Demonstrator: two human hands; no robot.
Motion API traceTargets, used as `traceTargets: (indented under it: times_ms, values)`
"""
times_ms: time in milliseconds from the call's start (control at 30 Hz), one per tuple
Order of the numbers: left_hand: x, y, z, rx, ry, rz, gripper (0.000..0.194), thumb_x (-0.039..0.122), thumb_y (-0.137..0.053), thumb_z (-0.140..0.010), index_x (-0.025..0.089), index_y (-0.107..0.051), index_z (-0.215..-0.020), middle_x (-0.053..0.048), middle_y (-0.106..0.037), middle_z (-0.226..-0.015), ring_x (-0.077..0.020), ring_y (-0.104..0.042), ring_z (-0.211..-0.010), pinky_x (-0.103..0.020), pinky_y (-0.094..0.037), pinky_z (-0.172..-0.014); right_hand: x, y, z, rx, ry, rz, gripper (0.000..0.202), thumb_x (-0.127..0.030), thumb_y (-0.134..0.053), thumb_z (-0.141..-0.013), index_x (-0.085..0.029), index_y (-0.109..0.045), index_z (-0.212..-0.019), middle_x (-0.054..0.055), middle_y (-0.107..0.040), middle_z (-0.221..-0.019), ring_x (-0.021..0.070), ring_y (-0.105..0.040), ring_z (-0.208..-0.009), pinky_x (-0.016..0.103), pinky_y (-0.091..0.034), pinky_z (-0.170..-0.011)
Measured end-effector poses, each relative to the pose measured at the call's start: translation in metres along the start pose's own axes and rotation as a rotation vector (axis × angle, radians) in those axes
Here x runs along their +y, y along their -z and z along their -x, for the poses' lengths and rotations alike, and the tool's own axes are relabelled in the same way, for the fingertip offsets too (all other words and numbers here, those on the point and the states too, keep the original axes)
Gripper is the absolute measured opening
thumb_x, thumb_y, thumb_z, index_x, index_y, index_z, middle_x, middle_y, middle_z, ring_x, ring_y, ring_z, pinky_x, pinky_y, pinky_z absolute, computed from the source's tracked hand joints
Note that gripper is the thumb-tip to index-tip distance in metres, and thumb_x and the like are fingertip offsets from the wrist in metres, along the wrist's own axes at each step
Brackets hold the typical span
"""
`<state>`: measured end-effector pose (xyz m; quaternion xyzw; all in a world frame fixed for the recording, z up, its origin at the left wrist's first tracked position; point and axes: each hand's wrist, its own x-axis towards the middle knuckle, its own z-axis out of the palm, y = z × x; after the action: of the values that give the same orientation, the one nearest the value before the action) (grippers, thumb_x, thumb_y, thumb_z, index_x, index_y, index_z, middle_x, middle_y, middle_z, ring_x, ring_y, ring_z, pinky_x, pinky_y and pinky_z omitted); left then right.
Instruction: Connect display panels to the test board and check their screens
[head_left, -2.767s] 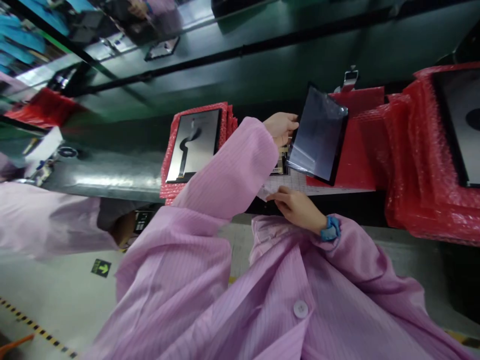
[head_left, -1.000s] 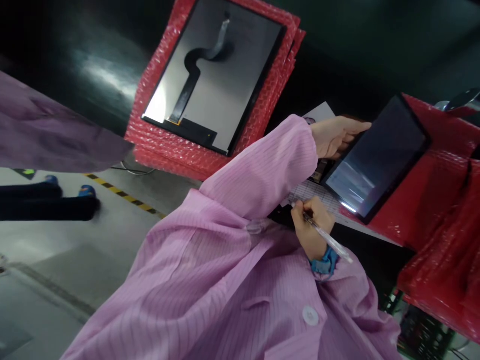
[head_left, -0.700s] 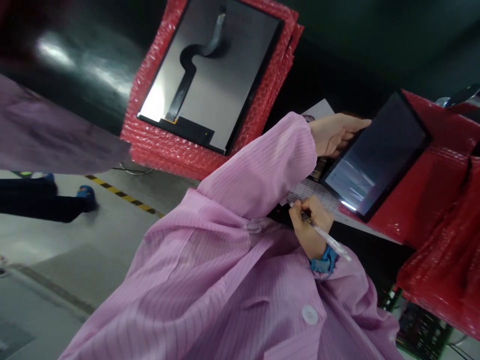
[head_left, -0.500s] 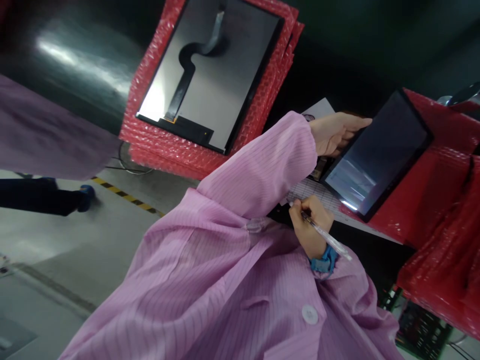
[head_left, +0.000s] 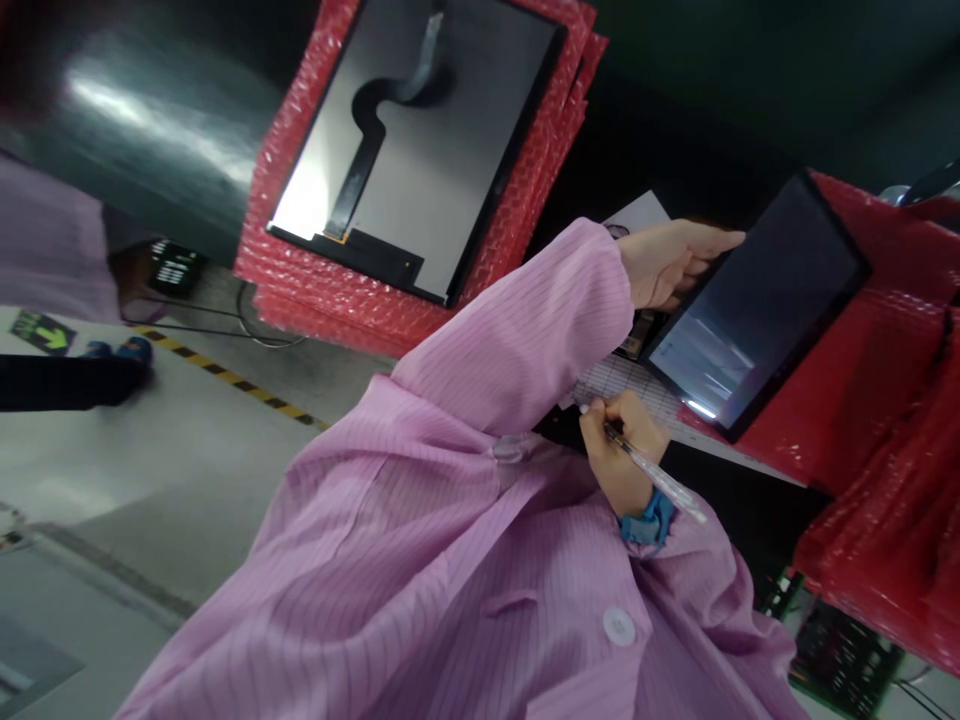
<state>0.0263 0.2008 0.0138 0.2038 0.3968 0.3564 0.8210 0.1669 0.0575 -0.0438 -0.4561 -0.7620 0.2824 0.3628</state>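
My left hand (head_left: pixel 667 262) reaches across from the left and grips the edge of a dark display panel (head_left: pixel 761 305). Its thumb lies along the upper edge, with the fingers curled below. The panel is tilted, its glossy face catching light near the lower corner. Beneath it, my right hand (head_left: pixel 628 450) is closed around a clear-barrelled pen (head_left: pixel 660 478), whose tip points toward the upper left. That tip is close to a sheet printed with a grid (head_left: pixel 626 385), partly hidden by my sleeve and the panel. Whether it touches the paper I cannot tell.
Another display panel (head_left: pixel 465 150) with a dark ribbon cable lies on stacked red bubble wrap (head_left: pixel 289 275). More red bubble bags (head_left: pixel 892 480) are piled at right. Green circuit boards (head_left: pixel 847 650) sit lower right. At left are a person's sleeve (head_left: pixel 52 240) and a shoe (head_left: pixel 135 350) near striped floor tape (head_left: pixel 217 370).
The other person at the left has shifted further left, uncovering a green arrow floor sign and a dark object. My hands, the held panel and the pen have barely moved.
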Motion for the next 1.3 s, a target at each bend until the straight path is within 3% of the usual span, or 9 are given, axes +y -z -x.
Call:
traceTargets:
  times_ms: [200,367,533,900,1300]
  values:
    - [0.001,-0.0002,-0.0001,-0.001,0.0,-0.011,0.03,0.029,-0.039,-0.109,0.01,-0.06,-0.097,-0.011,-0.068,-0.108,-0.0127,-0.06,-0.075,-0.027,-0.049,-0.074,-0.0033,0.002,-0.0009,0.007,-0.02,-0.005,0.035,-0.016,-0.061,-0.089,-0.024,-0.038,-0.063,-0.007,-0.039,-0.051,0.0094,-0.036,-0.042,0.027,-0.032,-0.045]
    - [0.0042,-0.0023,0.0007,0.002,0.015,-0.006,0.035,0.027,-0.036,-0.11,0.004,-0.06,-0.122,-0.016,-0.066,-0.129,-0.0104,-0.057,-0.071,-0.026,-0.047,-0.072,-0.0032,0.0007,-0.0007,0.016,-0.051,-0.029,0.033,-0.017,-0.06,-0.089,-0.024,-0.04,-0.063,-0.007,-0.04,-0.051,0.0096,-0.036,-0.042,0.027,-0.03,-0.045]
    - [0.0051,-0.0043,0.0029,0.008,0.03,-0.019,0.039,0.029,-0.034,-0.111,0.004,-0.056,-0.132,-0.016,-0.066,-0.132,-0.01,-0.056,-0.069,-0.026,-0.046,-0.074,-0.0009,-0.0014,0.001,0.029,-0.079,-0.044,0.033,-0.021,-0.059,-0.089,-0.024,-0.039,-0.063,-0.006,-0.041,-0.051,0.0102,-0.037,-0.042,0.028,-0.031,-0.045]
    - [0.004,-0.0025,0.0023,-0.011,0.026,-0.024,0.039,0.03,-0.035,-0.111,0.005,-0.056,-0.133,-0.014,-0.062,-0.139,-0.0094,-0.057,-0.072,-0.024,-0.048,-0.072,-0.0022,0.0002,0.0014,0.038,-0.076,-0.077,0.035,-0.018,-0.06,-0.087,-0.025,-0.038,-0.061,-0.006,-0.04,-0.05,0.011,-0.035,-0.042,0.029,-0.03,-0.045]
    - [0.0019,-0.0012,-0.0017,0.001,0.017,-0.028,0.033,0.029,-0.034,-0.11,0.008,-0.06,-0.114,-0.012,-0.066,-0.121,-0.0111,-0.059,-0.074,-0.025,-0.049,-0.071,-0.0046,0.0024,0.0005,0.04,-0.062,0.002,0.036,-0.016,-0.06,-0.087,-0.024,-0.037,-0.061,-0.007,-0.039,-0.05,0.0093,-0.034,-0.04,0.028,-0.031,-0.043]
